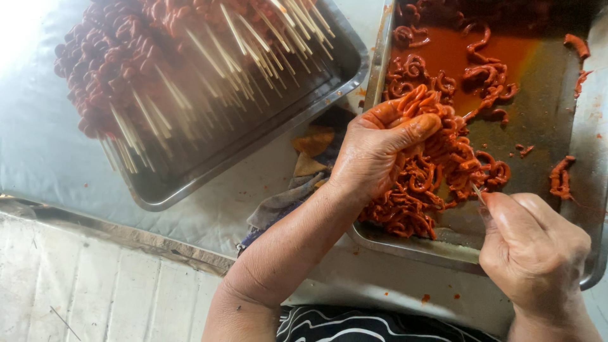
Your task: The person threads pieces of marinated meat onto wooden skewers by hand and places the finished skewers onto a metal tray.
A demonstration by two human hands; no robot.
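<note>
My left hand (373, 152) holds a clump of red marinated meat strips (437, 158) over the near left part of a steel tray (551, 107). The fingers are curled around the meat and stained with red sauce. My right hand (532, 247) sits at the tray's near edge, pinching a thin wooden skewer (476, 190) whose tip points into the clump. More curled strips (481, 76) lie in a pool of red sauce at the far side of that tray.
A second steel tray (209, 158) at upper left holds a pile of finished meat skewers (145, 57) with their sticks fanned out. A crumpled stained cloth (297, 183) lies between the trays. A wooden edge (126, 234) borders the work surface at lower left.
</note>
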